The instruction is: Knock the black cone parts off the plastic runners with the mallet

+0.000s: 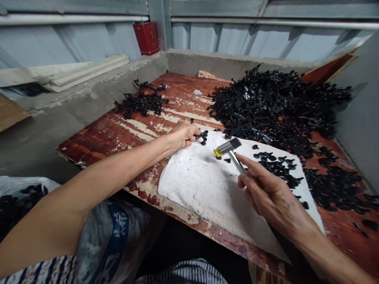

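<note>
My left hand [185, 133] is closed around a small cluster of black plastic parts [203, 136] with round heads, at the far left edge of a white cloth [189, 177]. In my right hand [263, 185] is a small hammer [227, 147] with a metal handle, a yellow face on one end and a black one on the other. Its head hangs over the cloth, close to a few loose black pieces. More separate black pieces [275, 165] lie on the cloth's right side, beyond my right hand.
A large heap of black parts [275, 102] covers the table's back right. A smaller pile [142, 102] sits at the back left of the worn red tabletop [97, 136]. A red box [147, 38] stands on the concrete ledge. Plastic bags [112, 240] are below the left edge.
</note>
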### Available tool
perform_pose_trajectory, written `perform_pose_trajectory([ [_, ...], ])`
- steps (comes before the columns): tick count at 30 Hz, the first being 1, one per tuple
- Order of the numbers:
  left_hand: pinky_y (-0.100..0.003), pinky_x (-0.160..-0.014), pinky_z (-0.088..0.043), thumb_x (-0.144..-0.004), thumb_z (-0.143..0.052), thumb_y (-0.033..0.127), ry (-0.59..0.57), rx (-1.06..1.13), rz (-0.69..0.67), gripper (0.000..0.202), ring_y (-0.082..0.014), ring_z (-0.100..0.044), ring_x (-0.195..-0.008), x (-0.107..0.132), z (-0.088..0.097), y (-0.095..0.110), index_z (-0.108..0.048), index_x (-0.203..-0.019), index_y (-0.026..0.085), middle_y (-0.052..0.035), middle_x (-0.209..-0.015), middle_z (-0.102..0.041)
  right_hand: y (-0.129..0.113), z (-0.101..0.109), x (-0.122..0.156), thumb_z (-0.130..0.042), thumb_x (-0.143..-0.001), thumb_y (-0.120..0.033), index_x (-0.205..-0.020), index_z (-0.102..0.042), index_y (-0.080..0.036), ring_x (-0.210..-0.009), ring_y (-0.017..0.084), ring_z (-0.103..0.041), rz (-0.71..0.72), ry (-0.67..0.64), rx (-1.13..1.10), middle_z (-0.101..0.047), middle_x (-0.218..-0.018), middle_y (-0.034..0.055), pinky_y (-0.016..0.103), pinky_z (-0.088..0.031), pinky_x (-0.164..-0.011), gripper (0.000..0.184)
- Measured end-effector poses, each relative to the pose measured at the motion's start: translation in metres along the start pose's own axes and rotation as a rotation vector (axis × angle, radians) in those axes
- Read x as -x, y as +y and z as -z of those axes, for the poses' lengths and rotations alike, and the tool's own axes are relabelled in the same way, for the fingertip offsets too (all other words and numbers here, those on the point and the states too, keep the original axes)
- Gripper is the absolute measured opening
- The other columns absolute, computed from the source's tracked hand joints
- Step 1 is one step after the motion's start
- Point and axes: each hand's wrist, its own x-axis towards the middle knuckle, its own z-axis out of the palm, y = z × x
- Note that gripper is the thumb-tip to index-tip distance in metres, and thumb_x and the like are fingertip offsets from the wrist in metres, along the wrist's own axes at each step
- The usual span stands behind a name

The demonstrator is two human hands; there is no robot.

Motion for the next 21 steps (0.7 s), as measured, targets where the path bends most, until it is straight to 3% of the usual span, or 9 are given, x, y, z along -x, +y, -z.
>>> perform_pose_trajectory([
  [3,-0.02,-0.036,-0.017,-0.071,-0.06,0.0,0.024,-0.02,-0.03,0.03,-0.0023,-0.034,-0.034,0.003,-0.001,0.0,-0.043,-0.054,0.017,0.0049,-0.045,-0.043,-0.01,-0.001,-0.022,-0.04,-0.087,-0.023,-0.138,-0.049,-0.014,-0.047,0.012,-0.041,0.34,0.149,0.327,-0.057,-0.07,0.0038,0.025,-0.037,-0.045,0.052],
  [6,-0.02,-0.037,-0.017,-0.071,-0.06,0.001,0.019,-0.007,-0.03,0.028,-0.0025,-0.034,-0.035,0.004,0.001,-0.002,-0.044,-0.055,0.016,0.0053,-0.046,-0.042,-0.014,-0.007,-0.042,-0.035,-0.086,-0.017,-0.141,-0.045,-0.011,-0.053,0.015,-0.048,0.485,0.208,0.581,-0.062,-0.079,0.0091,0.03,-0.043,-0.052,0.056],
  [11,-0.021,-0.037,-0.017,-0.067,-0.064,0.001,0.003,0.012,-0.015,0.026,-0.0028,-0.033,-0.035,-0.005,0.002,-0.008,-0.045,-0.057,0.017,0.0049,-0.045,-0.044,-0.011,-0.012,-0.053,-0.034,-0.085,-0.012,-0.139,-0.048,-0.013,-0.052,0.016,-0.049,0.436,0.091,0.842,-0.061,-0.078,0.0092,0.028,-0.04,-0.048,0.056],
  [16,-0.02,-0.036,-0.016,-0.071,-0.06,0.003,-0.014,0.045,-0.016,0.025,-0.0035,-0.033,-0.035,-0.011,0.001,-0.014,-0.044,-0.056,0.017,0.0044,-0.045,-0.044,-0.017,-0.011,-0.045,-0.033,-0.089,-0.015,-0.145,-0.038,-0.013,-0.056,0.016,-0.05,0.527,0.271,0.767,-0.061,-0.084,0.0105,0.027,-0.041,-0.049,0.057],
  [21,-0.02,-0.037,-0.016,-0.07,-0.06,0.003,-0.024,0.055,-0.035,0.026,-0.0032,-0.033,-0.034,-0.015,0.001,-0.019,-0.044,-0.056,0.017,0.0054,-0.044,-0.042,-0.012,-0.014,-0.048,-0.036,-0.083,-0.011,-0.141,-0.046,-0.014,-0.048,0.013,-0.045,0.398,0.052,0.867,-0.06,-0.079,0.0082,0.027,-0.037,-0.046,0.059],
])
